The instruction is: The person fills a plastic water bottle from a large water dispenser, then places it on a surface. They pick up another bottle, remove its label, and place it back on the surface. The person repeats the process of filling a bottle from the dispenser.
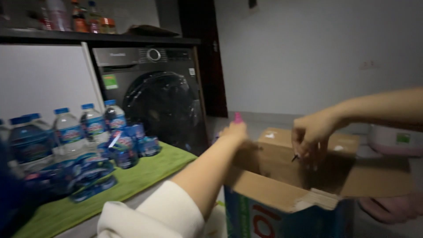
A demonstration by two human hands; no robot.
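- A person stands over an open cardboard box [282, 185], brown inside with a blue printed outer wall, which sits low and to the right of the view, beside a table [88, 227].
- The left hand [235, 131] reaches forward to the box's far left flap. It is blurred, and whether its fingers are curled on the flap or only resting there cannot be told. A small pink thing [238, 117] shows just above the hand; what it is cannot be made out.
- A cream sleeve [154, 216] is pushed up the left arm near the elbow.
- The right hand [310, 136] comes in from the right, over the middle of the box opening. Its fingers are bent downward and pinched around a small dark object [294, 158], too small to identify.
- The far flap [304, 143] stands behind the right hand; another flap [374, 180] folds out to the right.
- On the table lies a green cloth [145, 174], with plastic water bottles [68, 130] that have blue caps and labels standing at its left end, well apart from the box.
- A dark front-loading washing machine [154, 97] stands behind the table, under a shelf [97, 37].
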